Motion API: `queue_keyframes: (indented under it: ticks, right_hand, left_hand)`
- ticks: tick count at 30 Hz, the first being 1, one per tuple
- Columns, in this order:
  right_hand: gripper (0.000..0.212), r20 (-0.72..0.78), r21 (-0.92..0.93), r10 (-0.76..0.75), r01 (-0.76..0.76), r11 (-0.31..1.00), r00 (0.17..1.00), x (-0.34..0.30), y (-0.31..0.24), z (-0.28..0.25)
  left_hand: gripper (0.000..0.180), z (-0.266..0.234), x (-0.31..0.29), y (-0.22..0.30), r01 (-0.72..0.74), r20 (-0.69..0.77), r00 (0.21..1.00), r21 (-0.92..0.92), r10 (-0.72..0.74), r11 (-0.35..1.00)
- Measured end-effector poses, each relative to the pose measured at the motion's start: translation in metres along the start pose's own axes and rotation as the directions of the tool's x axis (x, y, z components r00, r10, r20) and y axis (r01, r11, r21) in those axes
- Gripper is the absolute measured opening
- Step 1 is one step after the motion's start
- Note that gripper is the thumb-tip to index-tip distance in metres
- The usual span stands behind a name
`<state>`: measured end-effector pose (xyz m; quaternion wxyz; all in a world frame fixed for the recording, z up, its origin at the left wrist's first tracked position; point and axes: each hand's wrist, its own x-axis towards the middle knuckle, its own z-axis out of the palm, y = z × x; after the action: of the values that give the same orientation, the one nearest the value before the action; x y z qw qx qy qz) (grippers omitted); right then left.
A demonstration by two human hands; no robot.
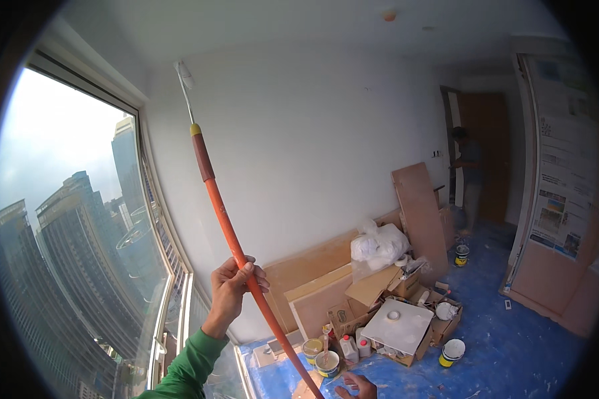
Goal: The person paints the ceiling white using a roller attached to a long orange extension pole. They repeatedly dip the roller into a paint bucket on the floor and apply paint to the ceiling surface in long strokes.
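Note:
My left hand, in a green sleeve, is closed around a long orange pole. The pole slants from the bottom edge up toward the far left. At its top, beyond a dark red grip with a yellow collar, a paint roller on a thin metal frame is at the upper part of the pale wall, near the window corner. Whether the roller touches the wall is hard to tell. At the bottom edge, my right hand shows only in part, fingers apart, just right of the pole's lower end and holding nothing visible.
A big window fills the left side. On the blue floor sheet stand paint buckets, plastic bottles, a cardboard box and a yellow-black bucket. Boards lean against the wall. A person stands by the doorway.

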<state>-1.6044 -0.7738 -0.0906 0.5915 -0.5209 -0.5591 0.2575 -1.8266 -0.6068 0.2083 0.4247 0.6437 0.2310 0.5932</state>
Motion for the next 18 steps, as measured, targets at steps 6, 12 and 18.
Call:
queue_keyframes:
  ticks: [6, 12, 18]
  right_hand:
    - [0.058, -0.349, -0.094, -0.66, 0.675, 0.731, 0.666, 0.021, -0.199, -0.08]
    - [0.028, -0.425, -0.177, -0.834, 0.871, 0.458, 0.352, 0.025, -0.26, -0.081]
    - [0.027, -0.456, -0.272, -0.857, 0.88, 0.391, 0.24, 0.056, -0.269, -0.062]
  left_hand:
    - [0.013, 0.012, -0.015, -0.05, 0.125, 0.019, 0.992, -0.018, -0.125, 0.992]
    - [0.012, 0.011, -0.027, -0.074, 0.201, 0.035, 0.979, 0.007, -0.201, 0.98]
    - [0.012, 0.0, -0.017, -0.104, 0.249, 0.036, 0.968, -0.016, -0.249, 0.968]
